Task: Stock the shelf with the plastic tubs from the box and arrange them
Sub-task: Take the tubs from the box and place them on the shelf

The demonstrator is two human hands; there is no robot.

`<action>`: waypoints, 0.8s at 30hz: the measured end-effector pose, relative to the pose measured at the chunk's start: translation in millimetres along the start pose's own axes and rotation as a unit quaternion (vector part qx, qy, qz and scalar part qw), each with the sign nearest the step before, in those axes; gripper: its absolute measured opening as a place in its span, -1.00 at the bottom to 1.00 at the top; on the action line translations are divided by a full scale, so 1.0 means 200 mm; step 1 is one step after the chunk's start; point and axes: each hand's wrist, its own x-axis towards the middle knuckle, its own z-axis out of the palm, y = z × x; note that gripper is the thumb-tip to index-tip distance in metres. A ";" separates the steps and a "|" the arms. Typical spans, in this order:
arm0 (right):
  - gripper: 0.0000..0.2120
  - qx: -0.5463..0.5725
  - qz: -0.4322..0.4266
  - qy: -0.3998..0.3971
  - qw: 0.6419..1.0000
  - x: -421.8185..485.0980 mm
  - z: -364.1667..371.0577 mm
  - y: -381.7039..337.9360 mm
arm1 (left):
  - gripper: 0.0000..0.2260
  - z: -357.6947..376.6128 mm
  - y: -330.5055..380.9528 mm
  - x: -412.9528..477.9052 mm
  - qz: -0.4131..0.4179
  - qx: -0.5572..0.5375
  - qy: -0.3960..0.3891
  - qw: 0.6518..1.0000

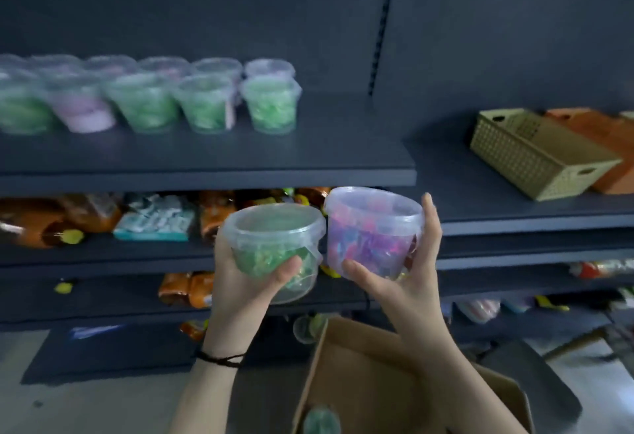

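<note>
I note the left hand (247,282) gripping a clear round plastic tub of green filling (274,245) and the right hand (404,279) gripping a matching tub of purple-pink filling (372,228), side by side in front of the dark matte shelf (240,162). Far left on it: rows of lidded tubs (147,101). Right: olive perforated basket (535,152). Near: brown cardboard box (360,382).

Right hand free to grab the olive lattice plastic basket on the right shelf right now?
Probably not: the right hand grips the clear plastic tub of purple filling. The way to the olive lattice plastic basket looks open, though.
</note>
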 end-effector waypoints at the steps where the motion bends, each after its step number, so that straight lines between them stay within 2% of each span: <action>1: 0.08 0.007 -0.008 -0.014 1.000 0.01 0.10 -0.08 | -0.11 -0.10 0.07 0.01 0.007 -0.005 0.014 1.000; 10: 0.06 0.034 -0.029 -0.105 0.993 -0.15 1.09 -0.43 | -0.09 -1.14 0.42 -0.02 0.018 0.009 0.086 0.996; 15: 0.08 0.073 -0.030 -0.137 0.987 -0.23 1.57 -0.50 | 0.09 -1.61 0.52 0.02 0.009 0.034 0.128 0.991; 18: 0.07 0.073 -0.021 -0.150 0.986 -0.22 1.78 -0.52 | 0.14 -1.80 0.55 0.07 -0.007 0.054 0.149 0.987; 20: 0.07 0.067 -0.022 -0.158 0.985 -0.19 1.90 -0.52 | 0.10 -1.90 0.55 0.12 -0.006 0.060 0.161 0.985; 24: 0.03 0.067 -0.020 -0.160 0.985 -0.11 2.09 -0.49 | -0.18 -2.05 0.53 0.28 -0.011 0.075 0.169 0.983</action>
